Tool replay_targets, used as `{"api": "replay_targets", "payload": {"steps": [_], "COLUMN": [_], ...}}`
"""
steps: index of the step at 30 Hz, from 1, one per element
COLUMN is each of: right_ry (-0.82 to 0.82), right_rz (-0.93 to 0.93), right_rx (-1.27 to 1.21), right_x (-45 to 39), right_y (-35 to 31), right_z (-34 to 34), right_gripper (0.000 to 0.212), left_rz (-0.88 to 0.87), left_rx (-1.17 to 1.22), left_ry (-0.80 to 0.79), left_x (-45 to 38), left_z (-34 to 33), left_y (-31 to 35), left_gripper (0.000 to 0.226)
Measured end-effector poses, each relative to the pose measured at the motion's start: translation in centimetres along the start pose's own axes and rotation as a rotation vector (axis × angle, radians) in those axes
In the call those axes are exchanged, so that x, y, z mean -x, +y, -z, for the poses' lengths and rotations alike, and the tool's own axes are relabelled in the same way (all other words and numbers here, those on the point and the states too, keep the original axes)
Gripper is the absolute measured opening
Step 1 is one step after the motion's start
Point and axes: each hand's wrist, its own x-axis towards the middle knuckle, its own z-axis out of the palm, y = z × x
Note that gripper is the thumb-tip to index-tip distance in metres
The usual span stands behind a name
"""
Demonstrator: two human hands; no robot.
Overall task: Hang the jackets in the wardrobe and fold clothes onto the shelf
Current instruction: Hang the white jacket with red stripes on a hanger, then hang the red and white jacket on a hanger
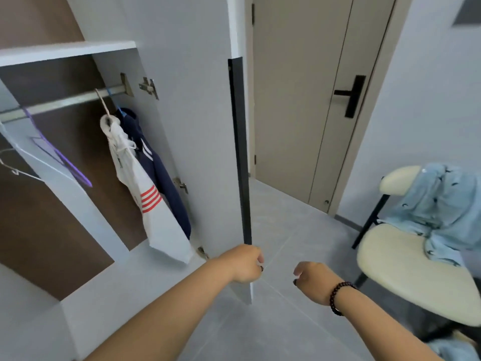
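The wardrobe stands open on the left, its white door (203,126) swung out toward me. My left hand (246,263) grips the door's lower front edge, just under its black handle strip (240,152). My right hand (311,278), with a bead bracelet on the wrist, hangs in the air to the right with loosely curled fingers and holds nothing. On the rail (65,101) hang a white jacket with red stripes (145,194) and a navy jacket (162,173). A light blue garment (440,209) lies over the cream chair (406,272) on the right.
Empty hangers, one purple (59,155) and one white (28,155), hang at the rail's left. A white shelf (67,50) runs above the rail. A beige room door (307,100) with a black handle stands behind. Grey tiled floor lies between wardrobe and chair. Another blue cloth (453,349) shows at bottom right.
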Motion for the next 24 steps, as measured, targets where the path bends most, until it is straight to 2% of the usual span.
{"api": "replay_targets", "payload": {"steps": [8,14,24], "right_ry": [0.051,0.122,0.140], "right_rz": [-0.071,-0.140,-0.249], "right_rx": [-0.088,-0.123,-0.260], "right_x": [4.9,7.5,6.8], "right_y": [15.7,25.8,36.9], "right_z": [6.8,11.5,14.4], "right_gripper": [0.021,0.026,0.025], "left_rz": [-0.090,-0.169,-0.267], "left_rx": [0.069,0.131,0.222], "left_ry": [-0.046,-0.049,-0.147], "left_x": [-6.8,-11.0,-17.3], "left_z": [-5.0,-7.9,-9.7], "left_y": [15.1,25.3,36.0], "left_gripper": [0.032,0.030,0.027]}}
